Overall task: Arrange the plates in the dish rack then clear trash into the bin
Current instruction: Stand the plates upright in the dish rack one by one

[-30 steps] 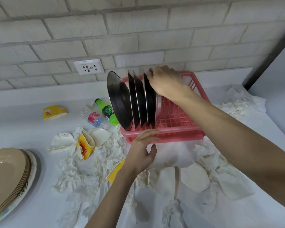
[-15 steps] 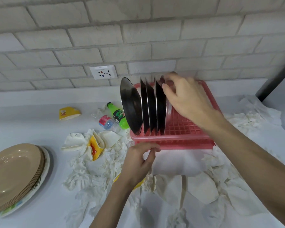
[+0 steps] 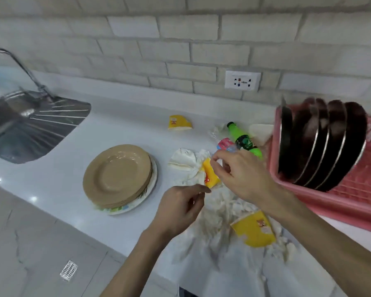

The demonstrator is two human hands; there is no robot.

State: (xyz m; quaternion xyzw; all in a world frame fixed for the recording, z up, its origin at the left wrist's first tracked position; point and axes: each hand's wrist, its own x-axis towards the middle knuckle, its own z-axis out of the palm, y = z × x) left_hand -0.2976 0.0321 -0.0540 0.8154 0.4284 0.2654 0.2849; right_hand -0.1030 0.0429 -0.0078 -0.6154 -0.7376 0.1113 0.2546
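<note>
Centrally, trash (image 3: 219, 202) on counter (image 3: 58, 181); brick wall (image 3: 180, 28)

pale brick wall (image 3: 180, 28) | wall socket (image 3: 242, 80) | white counter (image 3: 51, 185) | steel sink (image 3: 26, 133) | tap (image 3: 19, 63)

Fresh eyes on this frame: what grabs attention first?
The dark plates standing on edge in the pink dish rack at the right stand out most. In the middle of the counter, a mess of crumpled white paper and yellow cups lies under the left hand and right hand. A stack of tan plates sits left of it.
</note>
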